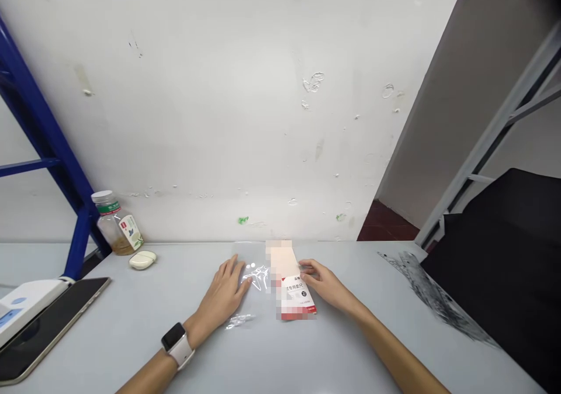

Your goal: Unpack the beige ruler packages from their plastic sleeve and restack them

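A clear plastic sleeve lies flat on the grey table, and a pale card with a red and white label lies in or on its right part. My left hand rests flat on the sleeve's left part, fingers stretched out, a white smartwatch on the wrist. At the card's right edge, my right hand has its fingertips curled against that edge. Whether the card is inside the sleeve I cannot tell.
At the back left stand a clear bottle with a green-banded cap and a small cream oval case. A dark tablet and a white device lie at the left edge. A blue frame rises left; dark fabric covers the right.
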`<act>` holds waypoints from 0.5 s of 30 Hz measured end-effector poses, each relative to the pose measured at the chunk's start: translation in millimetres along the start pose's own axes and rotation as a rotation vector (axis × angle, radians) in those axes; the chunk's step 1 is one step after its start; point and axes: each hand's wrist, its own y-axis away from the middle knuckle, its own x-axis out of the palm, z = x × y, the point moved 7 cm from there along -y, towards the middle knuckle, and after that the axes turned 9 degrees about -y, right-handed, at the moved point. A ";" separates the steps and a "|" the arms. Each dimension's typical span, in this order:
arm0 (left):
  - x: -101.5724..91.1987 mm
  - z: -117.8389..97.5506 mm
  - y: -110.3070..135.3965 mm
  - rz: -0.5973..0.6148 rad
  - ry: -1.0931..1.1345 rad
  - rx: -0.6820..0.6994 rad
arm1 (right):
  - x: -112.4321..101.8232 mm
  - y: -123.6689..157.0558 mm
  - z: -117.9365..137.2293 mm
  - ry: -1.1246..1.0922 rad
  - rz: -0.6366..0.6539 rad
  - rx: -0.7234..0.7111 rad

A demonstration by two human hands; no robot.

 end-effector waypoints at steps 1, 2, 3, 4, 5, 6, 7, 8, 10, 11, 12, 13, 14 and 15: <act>0.0 0.8 -0.1 0.007 0.006 -0.011 | 0.6 0.3 0.5 -0.005 0.001 0.002; -0.2 1.5 -0.2 0.016 0.011 -0.020 | 1.0 0.9 1.5 -0.004 0.004 0.000; -0.7 2.0 -0.3 0.026 0.015 -0.024 | 1.2 1.8 3.2 0.006 0.010 -0.010; -1.6 2.3 -0.4 0.037 0.017 -0.020 | 1.3 3.0 5.7 0.025 0.016 -0.028; -2.8 2.5 -0.6 0.047 0.015 -0.008 | 1.3 4.7 8.7 0.053 0.028 -0.049; -4.6 2.8 -0.9 0.055 0.010 0.012 | 1.2 6.7 11.9 0.089 0.045 -0.069; -6.6 3.6 -1.5 0.061 0.001 0.036 | 1.3 8.9 14.6 0.135 0.071 -0.084; -8.9 5.4 -2.4 0.064 -0.012 0.060 | 1.4 11.1 16.8 0.190 0.106 -0.091; -13.4 12.9 -4.8 0.067 -0.057 0.095 | 0.2 14.8 18.5 0.317 0.180 -0.085; -15.3 18.7 -6.3 0.069 -0.088 0.103 | -1.6 15.7 18.6 0.385 0.206 -0.083; -16.5 25.5 -7.8 0.074 -0.123 0.105 | -4.4 15.7 18.9 0.452 0.213 -0.090; -16.8 32.6 -9.1 0.083 -0.160 0.103 | -8.1 14.6 19.1 0.517 0.202 -0.105; -16.1 39.4 -10.2 0.100 -0.195 0.103 | -12.3 12.6 19.2 0.577 0.173 -0.125; -14.6 45.0 -10.9 0.122 -0.223 0.105 | -16.2 10.1 18.5 0.630 0.138 -0.141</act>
